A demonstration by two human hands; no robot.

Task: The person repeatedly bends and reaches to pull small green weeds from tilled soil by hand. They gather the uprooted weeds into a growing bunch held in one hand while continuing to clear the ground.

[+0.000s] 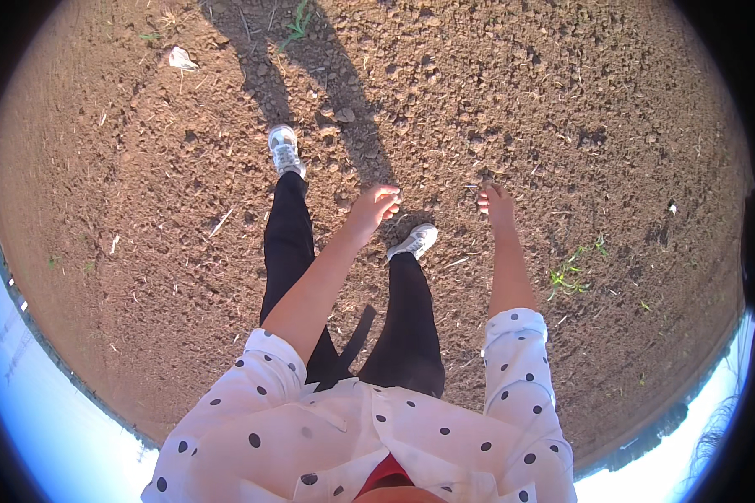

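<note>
My left hand (376, 206) hangs in the air over the soil, above my forward-reaching right shoe's side, with its fingers half curled and the thumb near the index finger. Opposite it, my right hand (497, 204) is also raised over the ground, fingers bent inward. Nothing shows clearly in either hand, and the inside of both palms is hidden. Below lies brown, crumbly tilled soil (440, 144). Two pale lace-up sneakers, the left shoe (286, 151) farther ahead and the right shoe (414, 241) nearer, stand on it in mid-stride.
A white scrap (182, 59) lies ahead on the left. Green weeds (569, 276) grow at the right, and another green plant (298, 26) stands ahead. A dry stalk (221, 222) lies left of my legs. My shadow (340, 75) stretches forward over loose clods.
</note>
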